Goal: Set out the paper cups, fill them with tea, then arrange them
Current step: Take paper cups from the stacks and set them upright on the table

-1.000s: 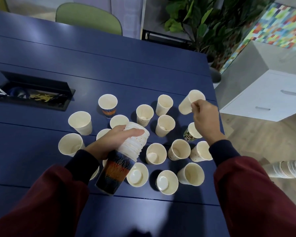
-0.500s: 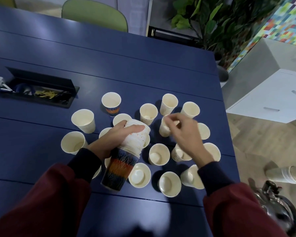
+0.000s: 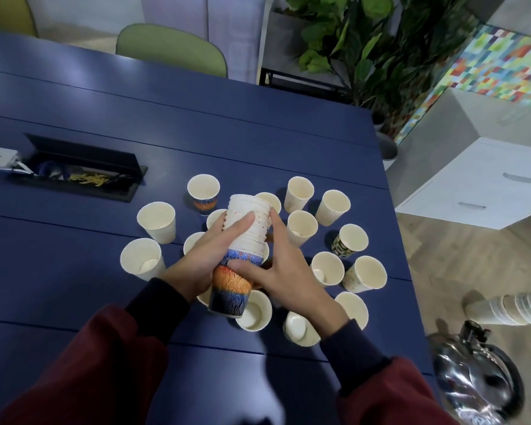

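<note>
We hold the stack [image 3: 246,240] tilted above the middle of the tabletop [image 3: 74,271], rims pointing away from us and its printed blue-and-orange outer cup at the near end. The left hand [image 3: 209,256] has a full grip, fingers and thumb wrapped round the white middle of the stack. The right hand [image 3: 285,271] takes a looser grip, with the thumb laid across the printed band and the forefinger running up the far side. Around and under the stack the loose cups [image 3: 157,220] stand upright in a rough cluster, and none of them shows tea. We judge that setting out is still the step in hand. The next move calls for freeing one cup from the nested stack while the left hand steadies the rest, then standing it in a gap without knocking its neighbours. The tabletop is dark blue planks with an open cable tray [image 3: 83,170] at the left. Past its right edge are a shiny kettle [image 3: 475,381] and a second stack [image 3: 515,308] lying on its side. Farther off stand a green chair [image 3: 172,50], a plant [image 3: 359,41] and a white cabinet [image 3: 488,185].
</note>
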Demonstrator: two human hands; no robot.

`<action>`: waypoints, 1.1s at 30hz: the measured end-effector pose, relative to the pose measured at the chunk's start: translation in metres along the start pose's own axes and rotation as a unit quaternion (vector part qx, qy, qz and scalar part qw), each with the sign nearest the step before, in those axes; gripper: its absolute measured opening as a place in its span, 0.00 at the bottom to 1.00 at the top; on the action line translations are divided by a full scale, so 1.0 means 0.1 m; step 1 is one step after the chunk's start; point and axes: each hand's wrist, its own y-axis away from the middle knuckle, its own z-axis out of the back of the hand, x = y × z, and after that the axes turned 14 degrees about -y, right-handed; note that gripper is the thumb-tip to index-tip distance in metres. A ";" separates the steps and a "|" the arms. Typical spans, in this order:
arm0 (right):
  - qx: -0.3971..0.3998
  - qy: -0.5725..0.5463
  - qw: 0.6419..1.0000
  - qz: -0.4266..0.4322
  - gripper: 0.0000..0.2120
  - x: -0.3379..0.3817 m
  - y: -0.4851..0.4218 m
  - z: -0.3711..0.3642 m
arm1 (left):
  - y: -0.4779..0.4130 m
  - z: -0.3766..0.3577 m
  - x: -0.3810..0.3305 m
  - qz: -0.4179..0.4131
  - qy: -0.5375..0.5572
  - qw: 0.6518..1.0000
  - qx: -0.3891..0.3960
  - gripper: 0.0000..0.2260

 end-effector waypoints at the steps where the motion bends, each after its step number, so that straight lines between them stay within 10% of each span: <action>1: 0.003 -0.001 1.000 0.008 0.47 0.01 -0.01 0.01 | 0.04 0.03 0.01 -0.015 -0.010 1.000 0.002 0.24; 4: -0.048 0.011 0.997 0.056 0.20 0.08 -0.04 0.04 | 0.16 0.19 0.04 -0.063 -0.086 0.994 -0.011 0.20; 9: -0.067 0.042 0.988 0.131 0.08 0.17 -0.15 0.05 | 0.37 0.40 0.03 -0.081 -0.207 0.975 0.006 0.18; 14: -0.016 0.060 0.991 0.115 0.12 0.29 -0.32 -0.07 | 0.39 0.63 0.04 -0.053 -0.187 0.981 0.001 0.22; 24: -0.221 0.136 0.961 0.092 0.11 0.33 -1.24 0.15 | 0.17 1.00 -0.08 -0.020 -0.160 0.987 0.007 0.13; 33: -0.062 0.310 0.946 -0.067 0.12 -0.11 -1.99 -0.01 | -0.07 1.23 -0.09 0.016 -0.121 0.992 0.028 0.16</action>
